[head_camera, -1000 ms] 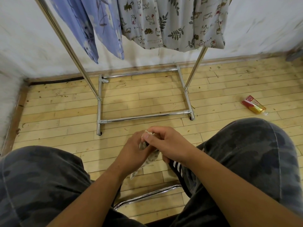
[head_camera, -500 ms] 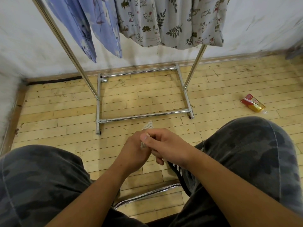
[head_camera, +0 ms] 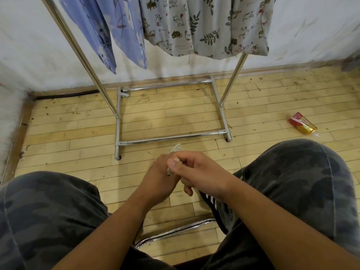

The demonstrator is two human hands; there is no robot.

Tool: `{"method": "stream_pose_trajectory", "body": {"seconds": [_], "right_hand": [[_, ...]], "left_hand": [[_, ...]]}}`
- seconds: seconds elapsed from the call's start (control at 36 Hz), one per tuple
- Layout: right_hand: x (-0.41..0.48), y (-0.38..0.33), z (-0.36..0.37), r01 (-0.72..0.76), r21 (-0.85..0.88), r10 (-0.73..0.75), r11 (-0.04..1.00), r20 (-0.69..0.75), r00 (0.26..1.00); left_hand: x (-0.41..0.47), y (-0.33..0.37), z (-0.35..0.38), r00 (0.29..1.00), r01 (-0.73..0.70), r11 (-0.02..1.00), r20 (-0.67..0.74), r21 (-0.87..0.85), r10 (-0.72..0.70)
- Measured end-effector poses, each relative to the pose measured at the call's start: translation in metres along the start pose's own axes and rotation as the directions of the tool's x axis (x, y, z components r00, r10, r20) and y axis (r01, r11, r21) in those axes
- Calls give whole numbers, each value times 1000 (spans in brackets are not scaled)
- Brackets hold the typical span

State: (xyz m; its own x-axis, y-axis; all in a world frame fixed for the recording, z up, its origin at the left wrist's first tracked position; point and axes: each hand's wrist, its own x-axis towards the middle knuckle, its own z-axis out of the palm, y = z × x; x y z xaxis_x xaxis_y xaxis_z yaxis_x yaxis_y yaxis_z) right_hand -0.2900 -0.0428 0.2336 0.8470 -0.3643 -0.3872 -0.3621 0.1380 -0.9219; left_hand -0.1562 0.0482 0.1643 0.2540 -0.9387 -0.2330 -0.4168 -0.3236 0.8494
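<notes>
The person wears dark grey camouflage-print trousers point(head_camera: 296, 184) on both legs.

Just one head cam, looking forward and down, close over the knees point(head_camera: 303, 178), clothes rack point(head_camera: 171, 136) farther off.

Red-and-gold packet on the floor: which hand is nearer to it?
Right. The right hand is down and left of the packet; the left hand lies beyond it, farther left. Both hold a small cloth.

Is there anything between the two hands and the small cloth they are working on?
Nothing visible stands in the way. The left hand and the right hand both grip the small cloth; only its tip shows above them.
</notes>
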Motion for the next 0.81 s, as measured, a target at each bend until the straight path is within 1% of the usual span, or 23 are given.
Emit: {"method": "stream_pose_trajectory", "body": {"seconds": [0.11, 0.17, 0.22, 0.31, 0.44, 0.53, 0.67, 0.81], "right_hand": [[3, 2, -1, 12, 6, -11, 1000, -57, 998], [5, 2, -1, 12, -4, -12, 1000, -78, 997], [6, 3, -2, 6, -5, -6, 1000, -93, 996], [7, 4, -5, -30, 2, 30, 1000, -135, 990], [6, 4, -3, -124, -32, 116, 992, -180, 977], [6, 3, -2, -151, -56, 137, 987, -201, 970], [4, 3, -3, -157, 17, 158, 987, -180, 971], [5, 6, -4, -168, 135, 181, 976, -90, 979]], "left_hand": [[-4, -6, 5, 999, 44, 999, -12, -5, -44], [-5, -7, 6, 999, 33, 999, -7, -29, -33], [-5, -4, 6, 998, 55, 997, -13, -58, -56], [-8, -1, 4, 993, 115, 990, -13, -75, -116], [-10, 0, 4, 992, 127, 989, 18, -80, -126], [-11, 1, 5, 990, 136, 989, 37, -59, -134], [-10, 0, 5, 987, 157, 987, 48, -29, -156], [-8, -2, 4, 985, 164, 986, 57, -10, -163]]}}
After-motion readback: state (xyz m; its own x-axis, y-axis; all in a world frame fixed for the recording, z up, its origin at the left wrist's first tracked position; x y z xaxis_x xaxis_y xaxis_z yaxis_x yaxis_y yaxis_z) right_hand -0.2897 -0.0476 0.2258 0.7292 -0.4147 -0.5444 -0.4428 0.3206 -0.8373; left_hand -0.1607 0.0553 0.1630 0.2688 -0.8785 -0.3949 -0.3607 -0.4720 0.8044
